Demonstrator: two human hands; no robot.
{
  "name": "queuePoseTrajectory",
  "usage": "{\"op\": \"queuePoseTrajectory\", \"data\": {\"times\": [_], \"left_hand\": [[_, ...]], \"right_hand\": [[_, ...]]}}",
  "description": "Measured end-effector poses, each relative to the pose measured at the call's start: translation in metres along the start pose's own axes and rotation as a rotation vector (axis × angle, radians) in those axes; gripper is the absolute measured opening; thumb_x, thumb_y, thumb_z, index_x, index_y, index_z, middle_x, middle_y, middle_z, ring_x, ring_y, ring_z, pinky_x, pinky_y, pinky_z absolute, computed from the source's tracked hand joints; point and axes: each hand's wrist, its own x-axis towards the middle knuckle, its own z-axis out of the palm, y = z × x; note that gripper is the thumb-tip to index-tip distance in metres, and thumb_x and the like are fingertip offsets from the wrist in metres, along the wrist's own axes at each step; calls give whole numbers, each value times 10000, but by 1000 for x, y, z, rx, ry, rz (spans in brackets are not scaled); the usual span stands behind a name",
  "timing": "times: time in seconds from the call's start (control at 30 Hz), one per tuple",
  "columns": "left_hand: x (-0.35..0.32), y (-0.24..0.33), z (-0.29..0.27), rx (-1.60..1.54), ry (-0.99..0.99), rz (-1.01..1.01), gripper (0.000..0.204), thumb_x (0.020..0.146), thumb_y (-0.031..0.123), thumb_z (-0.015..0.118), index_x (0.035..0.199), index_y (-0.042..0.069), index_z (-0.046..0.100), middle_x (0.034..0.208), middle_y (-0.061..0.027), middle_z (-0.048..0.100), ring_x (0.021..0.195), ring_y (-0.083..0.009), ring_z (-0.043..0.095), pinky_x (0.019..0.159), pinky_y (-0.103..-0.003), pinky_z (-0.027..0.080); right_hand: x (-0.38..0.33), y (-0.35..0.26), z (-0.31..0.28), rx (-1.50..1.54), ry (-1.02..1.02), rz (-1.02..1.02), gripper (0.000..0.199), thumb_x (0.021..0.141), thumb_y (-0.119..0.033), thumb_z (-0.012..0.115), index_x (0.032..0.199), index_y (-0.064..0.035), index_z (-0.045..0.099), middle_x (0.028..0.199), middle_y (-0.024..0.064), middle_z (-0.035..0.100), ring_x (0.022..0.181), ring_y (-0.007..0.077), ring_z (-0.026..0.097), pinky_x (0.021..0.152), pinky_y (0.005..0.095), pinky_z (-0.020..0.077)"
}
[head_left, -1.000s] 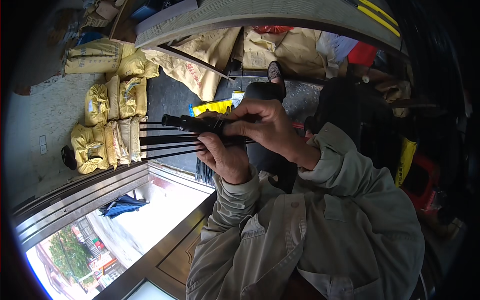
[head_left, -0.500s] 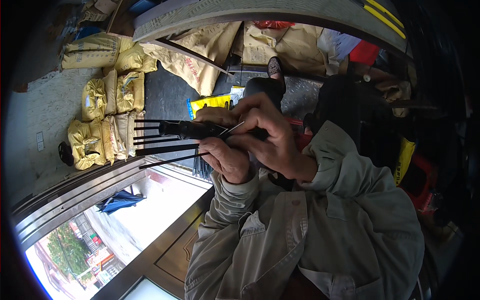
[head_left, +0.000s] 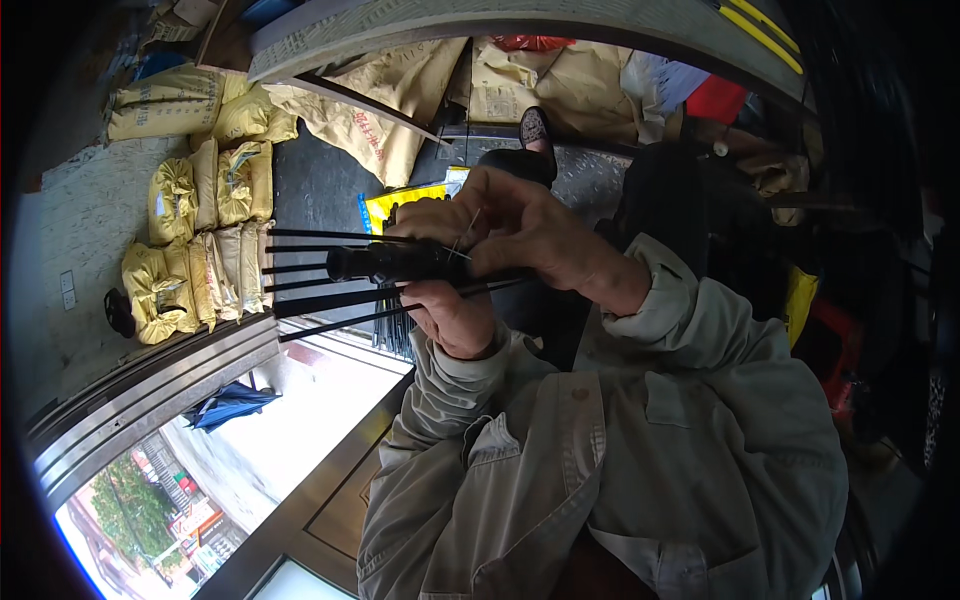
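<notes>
My left hand [head_left: 455,318] is closed around a black umbrella frame [head_left: 385,263], thumb below and fingers above. Its thick dark hub points left, and several thin black ribs [head_left: 300,284] fan out past it on both sides. Thin silvery wire [head_left: 459,252] shows at the hub's right end, with its strands crossing there. Close against that end is my right hand [head_left: 545,235], its thumb and fingers pinched together on the wire. The fingertips partly hide the hold.
Stacked yellow sacks [head_left: 215,185] stand along the left wall. A bundle of thin black rods [head_left: 393,335] lies below my left hand, and a yellow packet [head_left: 395,205] beyond it. A blue umbrella [head_left: 230,405] is outside the doorway. A bench edge [head_left: 400,38] crosses the top.
My right hand has turned and shifted slightly; the wire, slanting right before, now stands more upright with its strands crossed. The left hand keeps its hold on the frame. The whole view has shifted a little.
</notes>
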Motion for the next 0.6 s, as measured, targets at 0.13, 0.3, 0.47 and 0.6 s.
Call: {"op": "queuePoseTrajectory", "data": {"times": [0.13,0.3,0.47,0.6], "left_hand": [[4,0,-6,-48,-55,-36,546,848,593,378,799,51,416,773,-56,387,698,-144,379,650,-269,335],[7,1,-5,39,-96,-55,559,850,601,358,806,47,422,781,-62,396,699,-145,380,647,-281,335],[10,-1,1,59,-22,-84,602,826,632,367,838,34,429,783,-58,394,704,-149,382,653,-290,336],[14,-4,10,-218,-140,171,487,858,504,466,903,19,449,809,-59,408,748,-149,404,688,-291,345]], "right_hand": [[-1,5,6,53,50,-74,355,629,-62,765,830,-103,475,743,-54,473,694,30,439,623,186,353],[2,8,0,44,23,-123,369,632,-20,731,883,-84,469,815,-28,491,749,56,460,674,211,374],[8,-3,-6,50,-2,-34,368,630,-20,735,880,-84,472,824,-21,505,765,66,470,711,216,375],[8,1,-6,166,-33,-41,344,649,-36,735,884,-84,489,833,-17,529,768,53,493,700,217,403]]}}
